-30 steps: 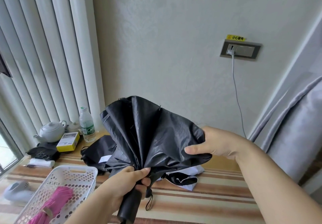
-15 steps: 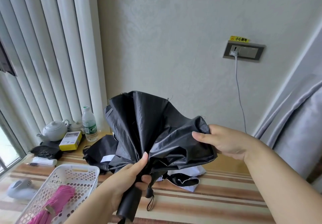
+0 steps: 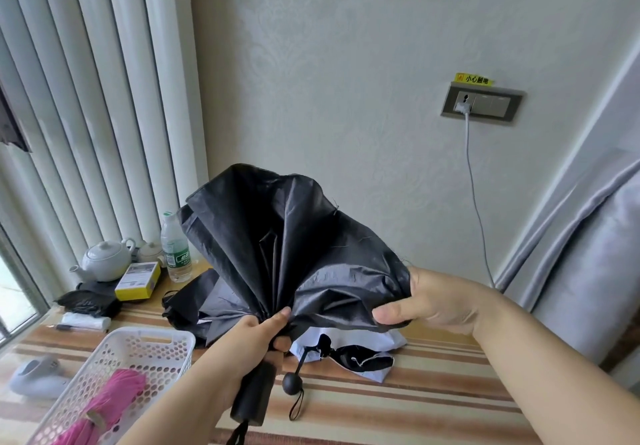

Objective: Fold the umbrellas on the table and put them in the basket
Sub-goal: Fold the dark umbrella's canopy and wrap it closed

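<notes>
I hold a black umbrella (image 3: 287,247) upright above the table, its canopy gathered but puffed out. My left hand (image 3: 252,344) grips it where the fabric meets the black handle (image 3: 252,398). My right hand (image 3: 426,301) pinches the canopy's right edge. A white perforated basket (image 3: 114,368) at the lower left holds a folded pink umbrella (image 3: 110,406). Behind the held one lie another black umbrella (image 3: 194,301) and a pale blue and black umbrella (image 3: 356,354) with a round black knob (image 3: 292,383).
The striped table (image 3: 415,396) stands against a wall. At its back left are a white teapot (image 3: 104,261), a yellow box (image 3: 138,280), a water bottle (image 3: 175,250) and a dark cloth (image 3: 88,302). A grey device (image 3: 38,375) lies left of the basket. A cable (image 3: 476,202) hangs from the wall socket.
My right hand has slid down and outward along the canopy edge, pulling the fabric rightward. The umbrella has lifted a little, and the round knob of the umbrella behind has come into view.
</notes>
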A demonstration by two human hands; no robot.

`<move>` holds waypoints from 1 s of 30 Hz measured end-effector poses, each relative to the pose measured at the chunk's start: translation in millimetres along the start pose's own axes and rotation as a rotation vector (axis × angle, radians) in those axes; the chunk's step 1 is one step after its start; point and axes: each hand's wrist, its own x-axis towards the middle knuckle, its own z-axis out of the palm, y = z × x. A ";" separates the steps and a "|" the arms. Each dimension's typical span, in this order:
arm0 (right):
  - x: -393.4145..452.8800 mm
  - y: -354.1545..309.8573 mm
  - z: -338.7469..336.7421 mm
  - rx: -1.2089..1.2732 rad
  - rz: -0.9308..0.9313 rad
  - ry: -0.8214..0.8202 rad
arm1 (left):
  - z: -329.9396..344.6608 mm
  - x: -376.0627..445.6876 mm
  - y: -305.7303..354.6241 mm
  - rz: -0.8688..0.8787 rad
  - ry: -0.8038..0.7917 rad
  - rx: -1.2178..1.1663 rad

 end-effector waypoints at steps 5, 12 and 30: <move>6.6 2.8 5.5 0.214 0.063 -0.250 | 3.8 -1.8 -1.3 0.041 0.001 0.066; -8.1 4.7 -21.5 -0.001 0.076 -0.131 | -4.6 -0.5 4.0 0.079 0.016 -0.025; -2.8 -2.3 -5.4 0.106 0.064 -0.090 | 0.2 3.5 -2.0 0.025 -0.039 -0.054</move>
